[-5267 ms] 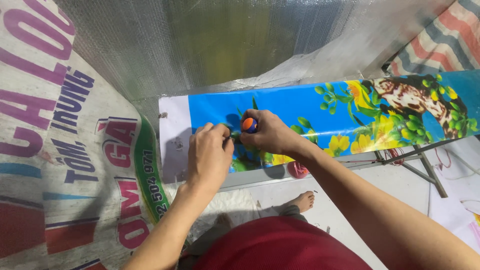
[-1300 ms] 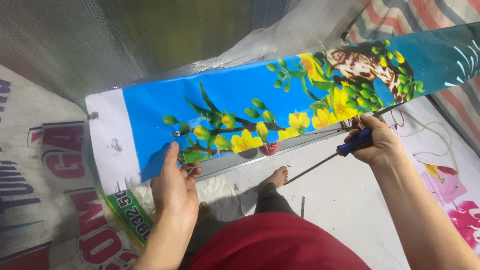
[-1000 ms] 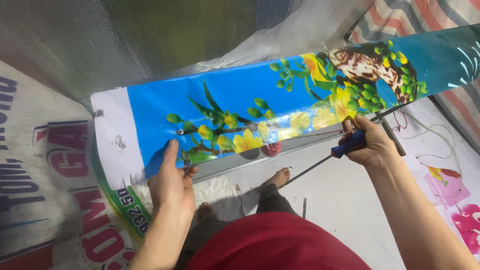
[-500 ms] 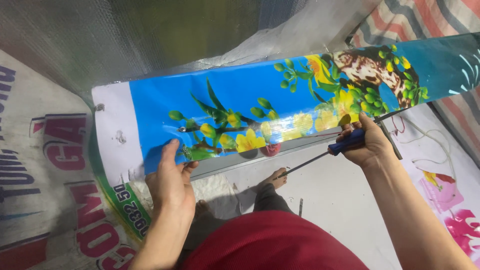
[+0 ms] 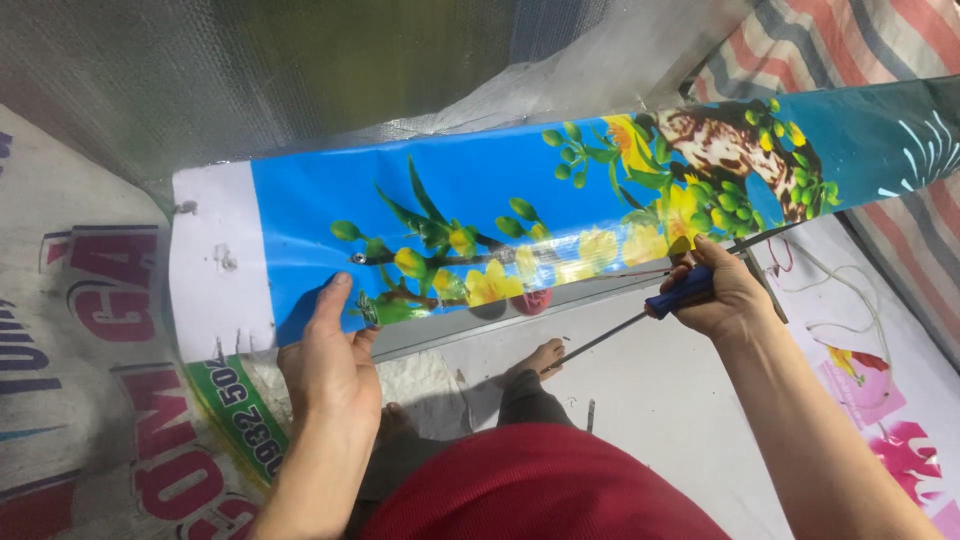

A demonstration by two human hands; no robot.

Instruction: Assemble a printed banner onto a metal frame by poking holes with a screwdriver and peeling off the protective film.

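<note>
A long blue printed banner with yellow flowers, green leaves and a white left end lies stretched over a metal frame bar. My left hand rests flat on the banner's lower edge near its left end, with the thumb up on the blue print. My right hand grips a screwdriver by its blue handle. The thin metal shaft points down and left, just under the banner's lower edge. A small screw head shows in the print above my left thumb.
Shiny silver sheeting hangs behind the banner. A printed sack tarp lies at the left. A striped tarp and a flowered sheet lie at the right. My bare foot rests on the white floor below the frame.
Five seconds ago both hands worked together at one spot near the banner's left end. Since then my right hand has carried the screwdriver far to the right; my left hand stayed on the lower edge.
</note>
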